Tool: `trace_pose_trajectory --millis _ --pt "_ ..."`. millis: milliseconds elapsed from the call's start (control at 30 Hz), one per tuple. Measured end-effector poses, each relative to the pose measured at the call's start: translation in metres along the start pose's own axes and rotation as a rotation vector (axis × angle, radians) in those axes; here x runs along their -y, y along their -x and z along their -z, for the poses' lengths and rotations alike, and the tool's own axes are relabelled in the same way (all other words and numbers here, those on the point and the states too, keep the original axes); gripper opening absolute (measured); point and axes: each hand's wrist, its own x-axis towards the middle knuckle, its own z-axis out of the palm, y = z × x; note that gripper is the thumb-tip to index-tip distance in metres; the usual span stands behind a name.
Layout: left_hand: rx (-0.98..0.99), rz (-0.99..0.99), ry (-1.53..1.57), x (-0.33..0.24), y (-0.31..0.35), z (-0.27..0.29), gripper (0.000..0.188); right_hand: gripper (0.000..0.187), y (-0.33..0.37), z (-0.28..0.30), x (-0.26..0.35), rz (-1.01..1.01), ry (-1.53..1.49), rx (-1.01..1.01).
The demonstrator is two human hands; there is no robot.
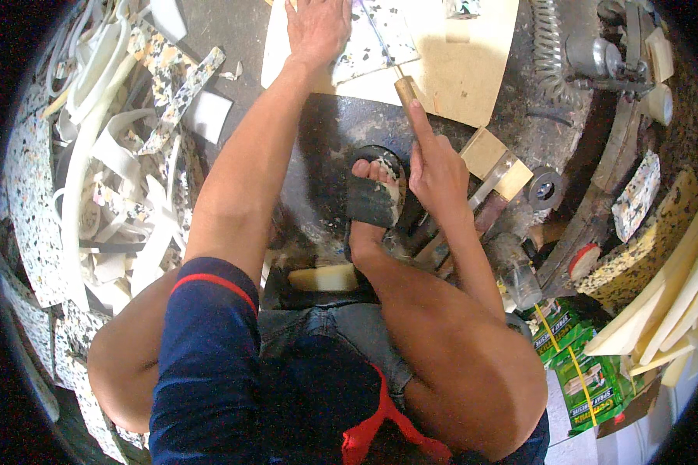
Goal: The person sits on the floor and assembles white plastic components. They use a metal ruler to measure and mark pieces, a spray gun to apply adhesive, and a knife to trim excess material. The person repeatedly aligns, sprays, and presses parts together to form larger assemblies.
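Note:
Near the top edge, my left hand (319, 29) lies flat, palm down, on a white foam sheet (357, 68) with dark and coloured specks; its fingertips run out of the picture. The sheet rests on a pale wooden board (473, 81). My right hand (440, 172) grips a knife (404, 90) by its wooden handle, index finger stretched along it. The knife's long thin blade lies over the foam, pointing up and away, to the right of my left hand. The blade's tip cannot be made out clearly.
White and speckled foam offcuts (116, 147) pile up on the left. My sandalled foot (374, 194) stands just before the board. On the right are a wooden block (485, 151), a tape roll (545, 188), a coil spring (548, 54), green packages (589, 387) and cream foam strips (659, 318).

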Motion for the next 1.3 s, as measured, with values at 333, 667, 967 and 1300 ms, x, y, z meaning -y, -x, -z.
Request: trace_pose_trajectory --millis 333,667,967,1300 --pt "-0.045 -0.041 -0.041 0.002 0.001 -0.005 0.048 0.075 -0.038 -0.021 -0.001 0.046 0.024 -0.086" --pt "-0.043 -0.029 -0.075 0.0 0.001 -0.006 0.047 0.08 0.006 -0.019 -0.02 0.101 -0.029 -0.122" --pt "-0.019 -0.031 -0.046 -0.001 0.001 0.002 0.047 0.077 -0.011 -0.028 -0.016 0.009 0.032 -0.061" --pt "-0.037 -0.065 -0.115 0.002 0.001 -0.008 0.047 0.077 0.004 -0.027 -0.022 -0.039 -0.01 -0.016"
